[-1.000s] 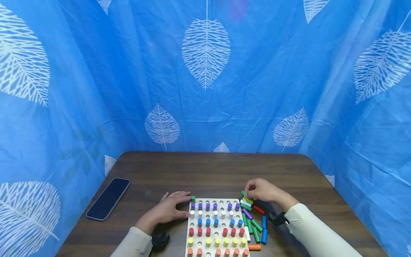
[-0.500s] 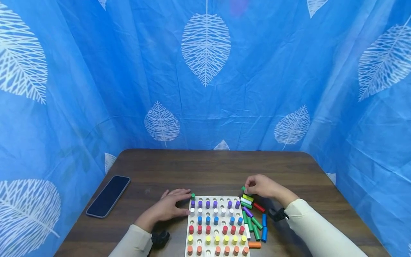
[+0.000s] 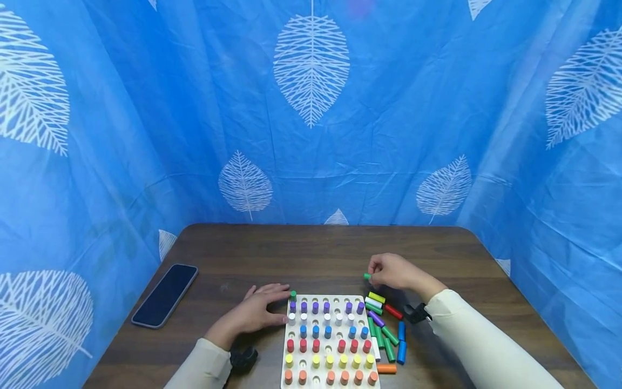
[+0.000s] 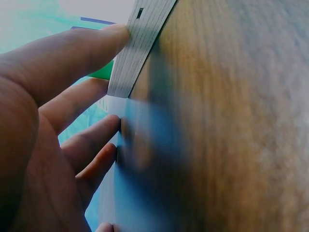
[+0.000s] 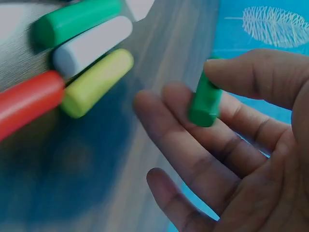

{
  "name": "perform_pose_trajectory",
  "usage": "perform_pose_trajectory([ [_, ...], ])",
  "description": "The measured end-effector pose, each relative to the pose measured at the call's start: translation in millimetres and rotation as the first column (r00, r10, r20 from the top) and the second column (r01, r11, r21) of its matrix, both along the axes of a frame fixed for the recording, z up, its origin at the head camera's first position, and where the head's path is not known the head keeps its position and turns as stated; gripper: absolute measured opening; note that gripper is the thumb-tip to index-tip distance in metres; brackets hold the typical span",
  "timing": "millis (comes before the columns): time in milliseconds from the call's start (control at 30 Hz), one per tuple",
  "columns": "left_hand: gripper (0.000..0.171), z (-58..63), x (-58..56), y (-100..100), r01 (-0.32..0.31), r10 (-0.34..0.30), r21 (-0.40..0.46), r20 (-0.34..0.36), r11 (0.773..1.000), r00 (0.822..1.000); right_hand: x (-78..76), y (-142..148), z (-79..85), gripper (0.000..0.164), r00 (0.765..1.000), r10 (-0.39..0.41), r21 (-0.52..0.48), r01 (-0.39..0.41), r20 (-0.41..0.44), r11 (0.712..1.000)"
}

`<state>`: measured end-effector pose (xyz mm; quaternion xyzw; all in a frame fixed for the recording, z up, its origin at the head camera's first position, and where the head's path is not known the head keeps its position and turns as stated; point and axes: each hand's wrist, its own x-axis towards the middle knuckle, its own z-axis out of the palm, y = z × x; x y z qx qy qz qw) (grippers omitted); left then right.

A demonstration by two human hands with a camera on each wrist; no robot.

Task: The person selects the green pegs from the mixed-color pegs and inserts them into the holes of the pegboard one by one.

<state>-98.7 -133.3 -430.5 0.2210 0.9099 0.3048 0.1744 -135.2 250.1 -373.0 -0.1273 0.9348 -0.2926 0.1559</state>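
My right hand (image 3: 396, 273) pinches a green peg (image 5: 207, 99) between thumb and fingers, just beyond the loose pegs at the right of the board. In the right wrist view the other fingers are spread out below it. My left hand (image 3: 250, 316) rests at the left edge of a pale pegboard (image 4: 137, 53), thumb against its side and forefinger at the far left corner. Beside that fingertip, a green peg (image 3: 293, 295) stands in the corner hole. Nearer me, rows of purple, white, blue, red, yellow and orange pegs stand upright, with gaps.
Along the board's right side lie loose pegs, among them a yellow peg (image 5: 99, 82), a red peg (image 3: 393, 311), a blue peg (image 3: 401, 351) and an orange peg (image 3: 386, 369). A phone (image 3: 165, 295) lies at the left of the brown table (image 3: 311, 248). Blue leaf-patterned cloth (image 3: 379, 108) surrounds it.
My right hand has drawn the green peg away from the pile, towards the far side of the table. The left hand has stayed at the board's edge.
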Motion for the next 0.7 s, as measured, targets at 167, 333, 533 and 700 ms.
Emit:
perform_pose_trajectory([
  [167,0.064,1.1,1.5,0,-0.001,0.001,0.001,0.004,1.0,1.0,-6.2,-14,11.2,0.004,0.995,0.072,0.047,-0.068,-0.068,0.997],
  [333,0.063,1.2,2.9,1,-0.001,0.001,-0.002,0.005,1.0,1.0,-9.8,-30,18.4,0.008,0.989,0.101,0.077,-0.093,-0.104,0.993],
  [533,0.063,1.3,1.7,1,-0.011,0.011,-0.013,0.003,1.0,1.0,-14.0,-51,25.2,0.022,0.974,0.148,0.147,-0.123,-0.172,0.981],
  [700,0.063,0.8,0.0,1,-0.013,0.013,-0.018,0.0,1.0,1.0,-16.3,-66,31.0,0.017,0.96,0.187,0.186,-0.148,-0.21,0.971],
])
